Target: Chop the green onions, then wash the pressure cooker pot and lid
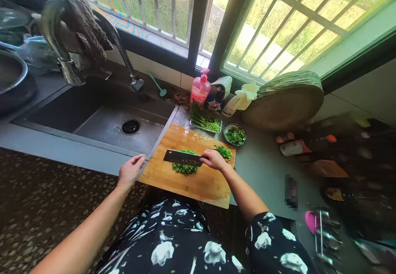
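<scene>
While I stand at the surface: chopping.
Right hand (213, 159): my grip is clenched on the cleaver (181, 157), blade over the chopped greens (185, 167) mid cutting board (188, 171).
Left hand (131, 170): released, fingers loose, touching the board's left edge.
Far right: small bowl (235, 135) of greens.

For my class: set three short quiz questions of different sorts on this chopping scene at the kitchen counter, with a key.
1. True or false: the right hand holds the cleaver over the chopped greens.
2. What does the left hand rest at? A) tap B) cutting board's left edge C) bowl
3. Fill in: the pink bottle stands beside the ____.

Key: 1 true; 2 B, the cutting board; 3 sink.
</scene>
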A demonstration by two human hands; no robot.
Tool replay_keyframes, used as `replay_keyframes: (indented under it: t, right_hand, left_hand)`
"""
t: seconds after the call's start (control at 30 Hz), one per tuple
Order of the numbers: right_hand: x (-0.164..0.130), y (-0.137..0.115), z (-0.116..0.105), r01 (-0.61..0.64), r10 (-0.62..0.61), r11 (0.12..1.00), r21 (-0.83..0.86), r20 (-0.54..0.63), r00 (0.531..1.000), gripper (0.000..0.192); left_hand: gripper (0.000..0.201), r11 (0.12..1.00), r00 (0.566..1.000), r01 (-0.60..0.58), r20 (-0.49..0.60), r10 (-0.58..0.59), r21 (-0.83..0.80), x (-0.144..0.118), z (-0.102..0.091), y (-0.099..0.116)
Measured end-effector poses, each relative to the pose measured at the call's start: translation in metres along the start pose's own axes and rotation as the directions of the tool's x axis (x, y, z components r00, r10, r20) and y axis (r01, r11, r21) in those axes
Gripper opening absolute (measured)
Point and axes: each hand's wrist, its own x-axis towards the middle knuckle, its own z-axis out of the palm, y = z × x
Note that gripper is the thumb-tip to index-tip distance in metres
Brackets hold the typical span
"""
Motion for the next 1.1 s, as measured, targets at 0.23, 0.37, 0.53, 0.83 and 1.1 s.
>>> replay_keyframes:
  t: [0.23, 0.37, 0.53, 0.83, 1.1]
  right_hand:
    - [0.014, -0.015, -0.029, -0.203, 0.214, 0.935, -0.292, 0.006, 0.977, 0.028]
    - [0.04, -0.031, -0.038, -0.113, 0.174, 0.915, -0.387, 0.126, 0.977, 0.032]
    - [0.052, -0.034, -0.029, -0.088, 0.167, 0.916, -0.391, 0.172, 0.971, 0.028]
    - [0.026, 0.0, -0.028, -0.31, 0.443, 0.835, -0.454, 0.221, 0.869, 0.024]
    - [0.011, -0.004, 0.0, -0.418, 0.52, 0.8, -0.431, 0.148, 0.841, 0.024]
  left_hand:
    - [0.048, 0.925, 0.943, -0.306, -0.057, 0.327, 0.226, 0.007, 0.041, 0.05]
    - [0.042, 0.857, 0.891, -0.42, -0.042, 0.452, 0.298, 0.029, 0.093, 0.084]
    - [0.037, 0.876, 0.931, -0.328, -0.038, 0.364, 0.352, 0.051, 0.128, 0.071]
    - [0.035, 0.934, 0.961, -0.273, 0.016, 0.277, 0.231, 0.059, 0.136, 0.051]
    - [0.032, 0.928, 0.955, -0.295, 0.037, 0.295, 0.228, 0.038, 0.138, 0.057]
